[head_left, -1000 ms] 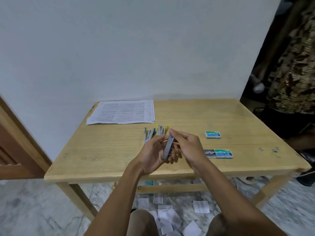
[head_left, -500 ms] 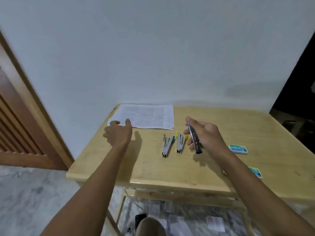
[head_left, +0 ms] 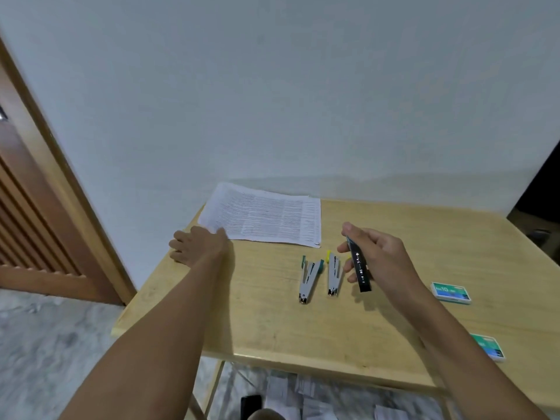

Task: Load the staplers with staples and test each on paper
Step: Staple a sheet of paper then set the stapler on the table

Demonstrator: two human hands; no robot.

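Note:
My right hand [head_left: 381,256] grips a dark stapler [head_left: 360,269] above the wooden table [head_left: 272,322], its length pointing toward me. Left of it, two grey staplers lie hinged apart on the table, one with green tips [head_left: 309,277] and one with a yellow tip [head_left: 333,272]. My left hand [head_left: 197,247] rests at the near left corner of a stack of printed paper [head_left: 266,218], thumb touching the sheet's edge. Two green staple boxes sit to the right, one farther [head_left: 451,293] and one near the table's front edge [head_left: 488,347].
A white wall runs behind the table. A brown wooden door and frame [head_left: 39,207] stand to the left. Scraps of paper [head_left: 303,392] lie on the marble floor under the table. A dark opening [head_left: 542,189] is at the far right.
A second ago both hands held the dark stapler together in front of me. My left hand let go and reached to the paper's corner; my right hand kept the stapler. The view swung left.

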